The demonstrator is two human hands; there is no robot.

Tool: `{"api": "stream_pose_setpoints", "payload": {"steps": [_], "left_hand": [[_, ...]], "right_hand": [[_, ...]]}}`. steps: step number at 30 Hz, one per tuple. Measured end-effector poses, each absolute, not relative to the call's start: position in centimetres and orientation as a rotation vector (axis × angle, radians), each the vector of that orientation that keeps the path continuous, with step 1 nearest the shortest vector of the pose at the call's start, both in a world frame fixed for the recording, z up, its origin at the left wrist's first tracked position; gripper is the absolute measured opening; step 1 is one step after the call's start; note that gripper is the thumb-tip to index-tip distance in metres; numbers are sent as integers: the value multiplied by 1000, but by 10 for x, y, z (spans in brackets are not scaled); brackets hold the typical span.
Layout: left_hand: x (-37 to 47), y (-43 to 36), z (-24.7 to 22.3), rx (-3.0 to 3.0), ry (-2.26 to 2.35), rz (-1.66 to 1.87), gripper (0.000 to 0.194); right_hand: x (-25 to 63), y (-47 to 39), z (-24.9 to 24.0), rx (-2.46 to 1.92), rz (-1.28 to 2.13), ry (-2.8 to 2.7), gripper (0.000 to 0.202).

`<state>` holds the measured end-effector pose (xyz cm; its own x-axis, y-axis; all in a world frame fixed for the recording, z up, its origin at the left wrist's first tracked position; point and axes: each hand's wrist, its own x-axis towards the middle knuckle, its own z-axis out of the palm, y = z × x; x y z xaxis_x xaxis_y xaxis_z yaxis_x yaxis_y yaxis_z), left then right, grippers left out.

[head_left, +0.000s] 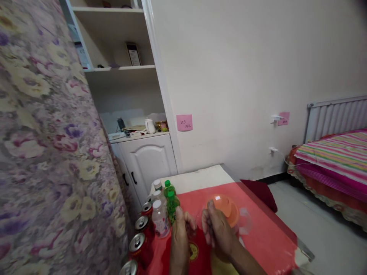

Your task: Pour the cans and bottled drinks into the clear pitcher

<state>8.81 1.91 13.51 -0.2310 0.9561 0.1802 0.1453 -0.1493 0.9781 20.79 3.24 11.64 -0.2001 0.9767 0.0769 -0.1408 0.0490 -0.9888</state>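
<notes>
My left hand [183, 229] is raised over the near part of the table, thumb up and fingers curled inward. Facing it a short gap away is my right hand [217, 227], also thumb up with bent fingers. Whatever either hand grips, if anything, is hidden. Below and between them is a dark red item with a round gold emblem [194, 251], partly covered by my hands. Left of my left hand stand a clear bottle with a white cap [160, 221] and a green bottle [172, 204]. Just behind my right hand is an orange round lid or bowl [229, 208].
Several red drink cans [141, 246] line the table's left edge, beside a floral curtain [63, 152]. A clear plastic handle shape [245, 221] sits right of the orange piece. White cabinet [151, 156] and wall are behind; a bed [335, 164] is at right.
</notes>
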Motion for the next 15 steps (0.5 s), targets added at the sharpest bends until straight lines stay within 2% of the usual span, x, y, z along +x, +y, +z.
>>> {"api": "stream_pose_setpoints", "payload": {"steps": [4, 15], "left_hand": [[83, 28, 138, 1337, 1392, 1412, 75], [81, 44, 129, 1436, 1548, 1263, 82]], "right_hand": [[212, 36, 129, -1006, 1378, -1339, 85], [224, 39, 145, -1116, 1166, -1386, 83]]}}
